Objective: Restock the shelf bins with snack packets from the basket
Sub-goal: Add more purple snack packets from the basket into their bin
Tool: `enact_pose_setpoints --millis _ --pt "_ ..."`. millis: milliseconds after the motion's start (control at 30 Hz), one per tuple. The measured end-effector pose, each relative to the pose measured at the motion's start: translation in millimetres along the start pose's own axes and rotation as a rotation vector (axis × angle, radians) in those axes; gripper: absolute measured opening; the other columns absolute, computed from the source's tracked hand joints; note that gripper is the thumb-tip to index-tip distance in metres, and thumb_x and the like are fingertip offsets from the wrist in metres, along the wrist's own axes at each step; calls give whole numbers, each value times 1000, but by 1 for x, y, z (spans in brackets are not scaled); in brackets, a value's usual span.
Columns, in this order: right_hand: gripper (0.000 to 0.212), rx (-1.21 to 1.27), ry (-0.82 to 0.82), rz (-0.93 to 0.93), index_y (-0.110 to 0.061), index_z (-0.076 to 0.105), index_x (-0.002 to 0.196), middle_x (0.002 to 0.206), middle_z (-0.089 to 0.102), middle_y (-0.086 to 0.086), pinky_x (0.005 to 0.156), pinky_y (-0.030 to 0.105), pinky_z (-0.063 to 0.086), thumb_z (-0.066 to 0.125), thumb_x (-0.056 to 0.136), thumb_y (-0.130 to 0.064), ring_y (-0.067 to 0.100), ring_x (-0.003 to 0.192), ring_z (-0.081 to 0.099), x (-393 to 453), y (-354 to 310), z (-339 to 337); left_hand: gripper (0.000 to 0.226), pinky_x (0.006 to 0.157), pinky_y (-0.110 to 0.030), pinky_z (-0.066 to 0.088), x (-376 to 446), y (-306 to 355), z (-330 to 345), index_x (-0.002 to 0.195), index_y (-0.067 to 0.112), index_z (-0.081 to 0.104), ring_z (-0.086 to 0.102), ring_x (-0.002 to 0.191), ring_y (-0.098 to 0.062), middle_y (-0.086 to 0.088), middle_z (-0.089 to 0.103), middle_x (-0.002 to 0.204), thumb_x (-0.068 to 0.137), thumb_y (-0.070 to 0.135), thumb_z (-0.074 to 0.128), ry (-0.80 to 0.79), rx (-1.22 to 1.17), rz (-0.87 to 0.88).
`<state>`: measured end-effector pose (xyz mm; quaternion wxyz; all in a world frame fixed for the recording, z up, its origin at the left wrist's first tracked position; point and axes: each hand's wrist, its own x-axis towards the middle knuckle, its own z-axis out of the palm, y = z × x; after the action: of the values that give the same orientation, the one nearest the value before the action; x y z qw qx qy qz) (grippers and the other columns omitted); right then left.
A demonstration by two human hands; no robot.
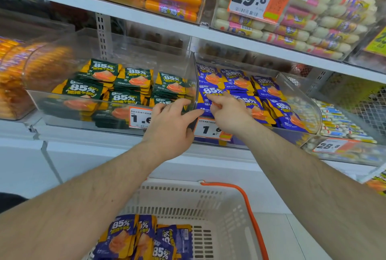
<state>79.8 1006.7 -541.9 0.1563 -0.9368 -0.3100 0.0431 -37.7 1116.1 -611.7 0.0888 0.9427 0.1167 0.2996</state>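
Item: clear bin of blue packets (240, 84), middle shelf, right of the bin of green packets (129, 84). Step in hand, as we judge it: seating a blue packet in the front left stack. To do it well, we should keep the packet flat, face up, its edges squared to the stack below, and push it back clear of the bin's front lip so it cannot slide out over the price tag (212, 129).

Left hand (172, 126): fingers fairly straight and spread over the front rim where the two bins meet, thumb pointing right towards the divider wall (193, 84); it steadies, grips nothing.

Right hand (227, 113): inside the blue bin, forefinger extended and pressing on the front left packet, remaining fingers curled under; whether they pinch the packet's edge we cannot tell.

Stock remaining: several blue packets in the basket (208, 207) below, orange handle (248, 203) along its right side.
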Motion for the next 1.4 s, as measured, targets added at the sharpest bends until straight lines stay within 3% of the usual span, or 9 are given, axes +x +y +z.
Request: enact_pose_setpoints --millis 167,267,333,633,833,933,1067,1267,1400 --pt "38 12 375 -152 -35 56 135 158 29 10 109 53 23 49 99 -27 37 140 27 -14 8 16 43 89 -40 32 -10 6 -1 113 14 66 58 102 -31 -12 57 117 71 14 59 197 -37 57" --pt "22 219 883 -496 -9 72 101 109 59 19 80 45 40 59 84 -10 34 97 54 -33 10 37 25 69 -37 30 -29 16 5 92 11 63 55 80 -29 -8 56 92 72 21 53 202 -9 156" --pt "15 333 919 -599 -4 69 88 89 54 16 72 41 40 56 82 -9 29 83 51 -44 12 58 24 68 -38 38 -42 19 16 90 10 63 57 77 -30 -9 58 88 71 23 53 74 4 197" --pt "12 271 -57 -17 -13 59 84 79 56 2 62 37 48 49 91 -13 22 71 55 -71 92 247 40 86 -36 54 -91 3 52 133 32 49 61 98 -14 5 61 120 95 22 44 -1149 -3 14" --pt "6 -37 -663 66 -15 56 89 91 56 7 73 39 50 52 93 -16 28 83 56 -118 133 320 38 97 -35 50 -96 3 72 133 26 53 57 112 -18 1 57 134 97 21 45 -1238 -44 37" --pt "56 -223 -765 1 -18 48 133 132 45 12 99 43 44 65 84 -41 32 119 48 -143 157 341 39 102 -33 45 -97 4 78 136 26 51 52 120 -15 5 54 136 98 24 46 -1245 -56 55" --pt "96 -403 -826 -84 -19 29 146 142 40 12 109 46 31 73 71 -60 34 130 38 -161 173 360 37 101 -36 46 -97 3 84 134 28 53 53 117 -15 5 56 134 97 27 47 -1255 -47 50" --pt "83 -468 -834 -31 -18 42 138 136 47 10 107 43 36 77 72 -55 30 126 44 -162 175 362 38 103 -34 44 -94 5 84 136 28 51 52 118 -14 6 55 134 97 27 48 -1279 -51 13" --pt "41 -323 -867 108 -24 57 119 125 52 8 92 39 47 72 83 -35 27 112 55 -152 167 348 37 102 -33 44 -88 6 76 135 27 51 52 118 -16 4 54 135 99 27 46 -1289 -42 2"
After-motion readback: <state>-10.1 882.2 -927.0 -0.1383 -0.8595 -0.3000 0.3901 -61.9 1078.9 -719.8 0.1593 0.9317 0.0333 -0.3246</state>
